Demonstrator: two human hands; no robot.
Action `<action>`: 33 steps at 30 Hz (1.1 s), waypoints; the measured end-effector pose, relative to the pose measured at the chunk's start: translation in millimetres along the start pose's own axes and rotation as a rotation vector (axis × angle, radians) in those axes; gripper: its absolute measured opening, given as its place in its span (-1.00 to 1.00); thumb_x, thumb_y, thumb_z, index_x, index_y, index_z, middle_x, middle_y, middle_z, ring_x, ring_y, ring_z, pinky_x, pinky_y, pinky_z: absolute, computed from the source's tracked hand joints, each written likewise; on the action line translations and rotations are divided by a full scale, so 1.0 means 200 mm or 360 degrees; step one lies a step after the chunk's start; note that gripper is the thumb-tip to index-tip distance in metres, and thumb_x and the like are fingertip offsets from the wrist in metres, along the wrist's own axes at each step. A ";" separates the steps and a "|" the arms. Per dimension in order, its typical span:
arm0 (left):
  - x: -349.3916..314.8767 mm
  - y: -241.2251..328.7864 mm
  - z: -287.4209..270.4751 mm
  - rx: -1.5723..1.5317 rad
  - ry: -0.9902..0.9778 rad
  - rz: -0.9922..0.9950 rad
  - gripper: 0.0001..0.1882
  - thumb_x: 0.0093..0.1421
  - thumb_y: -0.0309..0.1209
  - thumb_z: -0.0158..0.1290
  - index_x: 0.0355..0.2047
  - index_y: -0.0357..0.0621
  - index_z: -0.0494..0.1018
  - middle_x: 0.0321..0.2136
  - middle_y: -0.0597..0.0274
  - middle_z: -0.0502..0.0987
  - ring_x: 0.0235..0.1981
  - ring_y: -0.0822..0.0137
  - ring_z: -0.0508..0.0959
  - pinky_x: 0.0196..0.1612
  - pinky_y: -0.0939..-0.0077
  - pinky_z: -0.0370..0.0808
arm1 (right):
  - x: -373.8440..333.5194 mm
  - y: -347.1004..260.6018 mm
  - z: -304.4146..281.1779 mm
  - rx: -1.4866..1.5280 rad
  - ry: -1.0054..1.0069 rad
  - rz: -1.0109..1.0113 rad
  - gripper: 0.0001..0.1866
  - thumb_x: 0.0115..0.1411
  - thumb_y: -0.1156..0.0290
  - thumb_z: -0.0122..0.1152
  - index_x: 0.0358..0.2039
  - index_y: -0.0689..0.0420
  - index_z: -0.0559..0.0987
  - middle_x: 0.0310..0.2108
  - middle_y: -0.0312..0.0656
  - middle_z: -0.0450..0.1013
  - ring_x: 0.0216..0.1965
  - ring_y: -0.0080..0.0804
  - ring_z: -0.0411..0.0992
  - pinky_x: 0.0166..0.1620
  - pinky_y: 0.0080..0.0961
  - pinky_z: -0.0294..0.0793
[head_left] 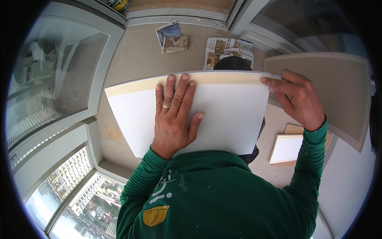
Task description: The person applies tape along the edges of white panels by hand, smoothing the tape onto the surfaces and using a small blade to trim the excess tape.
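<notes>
From where I stand, the left hand (173,119) lies flat on the white board (227,115), fingers slightly spread, 4 tips on the cream strip (223,79) along its far edge. The right hand (298,95) has finger and thumb drawn close at the far right corner; I can't tell whether they pinch strip or board. The board spans the front of the body, near edge against the green shirt (223,191). I'd judge it stiff, fairly light and slick-faced, with corners that might chip; best held by its 2 side edges. Beyond, newspaper (229,46) lies toward the floor's (131,59) far edge. A yellow-marked thing (119,4) past the door track may be a container; its contents don't show.
</notes>
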State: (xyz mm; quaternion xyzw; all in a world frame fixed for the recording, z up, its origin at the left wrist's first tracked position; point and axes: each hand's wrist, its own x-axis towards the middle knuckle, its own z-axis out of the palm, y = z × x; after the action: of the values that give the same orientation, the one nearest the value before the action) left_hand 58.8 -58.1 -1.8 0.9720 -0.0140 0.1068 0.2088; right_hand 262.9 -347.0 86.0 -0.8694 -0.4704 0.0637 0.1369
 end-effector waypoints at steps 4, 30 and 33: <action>0.01 0.02 0.02 -0.0010 -0.0013 0.0016 -0.29 0.51 -0.10 0.02 0.52 -0.24 0.28 0.57 -0.08 0.21 0.64 -0.16 0.02 0.63 -0.22 -0.16 | -0.01 0.01 0.00 -0.0004 0.0012 -0.0002 -0.66 0.20 0.52 0.44 0.00 -0.02 0.81 -0.49 -0.18 0.36 -0.51 -0.17 0.41 -0.36 -0.17 0.50; 0.03 0.08 0.04 0.0040 -0.0083 0.0064 -0.27 0.51 -0.08 0.02 0.55 -0.23 0.24 0.58 -0.06 0.19 0.65 -0.14 0.01 0.63 -0.25 -0.19 | -0.02 0.00 -0.01 -0.0099 0.0033 -0.0013 -0.64 0.18 0.49 0.44 0.00 -0.06 0.82 -0.48 -0.20 0.37 -0.51 -0.18 0.42 -0.37 -0.18 0.49; 0.03 0.08 0.04 0.0044 -0.0084 0.0063 -0.27 0.52 -0.07 0.00 0.55 -0.22 0.23 0.58 -0.05 0.19 0.65 -0.14 0.01 0.63 -0.25 -0.19 | -0.02 0.00 0.00 -0.0080 0.0021 0.0009 -0.64 0.18 0.49 0.44 0.01 -0.06 0.82 -0.48 -0.20 0.37 -0.51 -0.19 0.41 -0.38 -0.18 0.48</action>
State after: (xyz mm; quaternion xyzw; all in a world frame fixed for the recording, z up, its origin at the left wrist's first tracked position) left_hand 64.5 -76.6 -1.7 0.9768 -0.0374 0.0855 0.1929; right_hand 261.0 -350.8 85.8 -0.8743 -0.4685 0.0465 0.1180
